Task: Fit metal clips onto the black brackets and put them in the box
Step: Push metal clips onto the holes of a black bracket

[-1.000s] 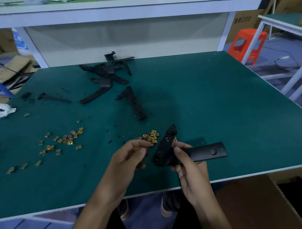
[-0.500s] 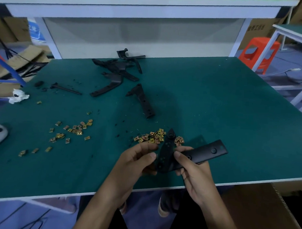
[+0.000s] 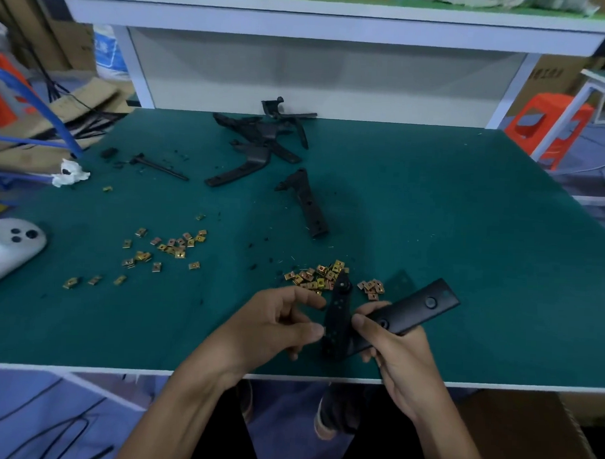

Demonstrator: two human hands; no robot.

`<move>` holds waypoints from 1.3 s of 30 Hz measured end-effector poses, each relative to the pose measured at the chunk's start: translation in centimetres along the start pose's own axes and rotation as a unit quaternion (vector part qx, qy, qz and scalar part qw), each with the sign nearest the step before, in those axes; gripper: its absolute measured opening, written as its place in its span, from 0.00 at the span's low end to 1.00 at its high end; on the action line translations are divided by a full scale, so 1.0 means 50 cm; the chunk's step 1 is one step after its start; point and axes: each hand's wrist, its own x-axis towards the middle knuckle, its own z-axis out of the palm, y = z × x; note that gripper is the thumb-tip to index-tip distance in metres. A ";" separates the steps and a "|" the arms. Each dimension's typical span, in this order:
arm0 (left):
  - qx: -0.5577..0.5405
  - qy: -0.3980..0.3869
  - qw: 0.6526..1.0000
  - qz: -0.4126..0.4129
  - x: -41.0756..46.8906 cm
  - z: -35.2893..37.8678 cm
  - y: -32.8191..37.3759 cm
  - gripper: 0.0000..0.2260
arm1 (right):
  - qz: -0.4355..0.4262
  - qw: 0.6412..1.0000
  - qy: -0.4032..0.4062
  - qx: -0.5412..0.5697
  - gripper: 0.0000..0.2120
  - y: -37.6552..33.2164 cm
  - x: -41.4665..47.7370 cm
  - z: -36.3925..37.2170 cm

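Presently grips the black bracket (image 3: 411,310) in the right hand (image 3: 402,363) over the near edge of the table (image 3: 465,235), beside the clip pile (image 3: 313,277); curls the left hand (image 3: 273,326) against it, contents indiscernible.

Bare left hand (image 3: 277,326) and right hand (image 3: 397,359), bare forearms (image 3: 199,394); dark trousers (image 3: 286,445); dark shoes (image 3: 334,419) with pale soles.

Green table (image 3: 465,235) carries a heap of black brackets (image 3: 260,131) at twelve o'clock, gold clips (image 3: 170,248) at nine, white controller (image 3: 9,246) beyond them.
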 end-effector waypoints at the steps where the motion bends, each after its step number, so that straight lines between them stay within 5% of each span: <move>1: 0.006 -0.014 1.000 -0.001 0.002 -0.002 0.002 0.16 | 0.001 1.000 -0.002 0.001 0.06 -0.001 0.000 -0.001; 8: 0.062 -0.121 0.991 -0.016 0.003 -0.030 0.022 0.18 | 0.013 0.998 -0.061 -0.031 0.08 -0.011 -0.004 -0.003; 20: 0.010 -0.145 0.989 0.006 0.005 -0.028 0.019 0.16 | 0.019 0.998 -0.061 0.011 0.04 -0.012 -0.003 -0.010; 39: -0.069 -0.058 0.996 0.002 -0.009 -0.002 0.003 0.16 | 0.037 0.997 -0.067 0.018 0.06 -0.010 -0.001 -0.015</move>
